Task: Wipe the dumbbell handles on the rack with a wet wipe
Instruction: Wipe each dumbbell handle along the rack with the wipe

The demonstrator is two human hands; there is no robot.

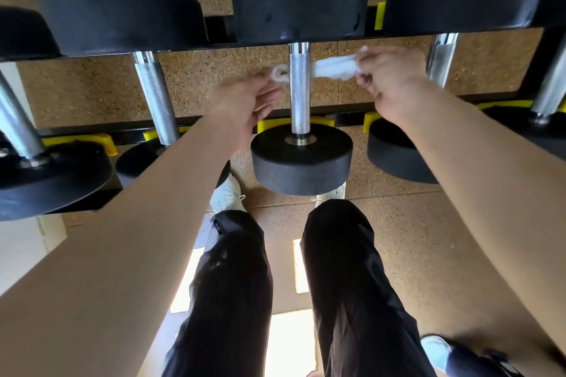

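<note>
Behind the centre handle (299, 82) passes the wipe (332, 68); left hand (245, 101) pinches its end left of it, right hand (389, 79) grips the other.

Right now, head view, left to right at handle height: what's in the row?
far-left handle → second handle → left hand → centre handle → right hand → fourth handle → far-right handle. The wet wipe passes behind the centre handle, an end in each hand.
</note>
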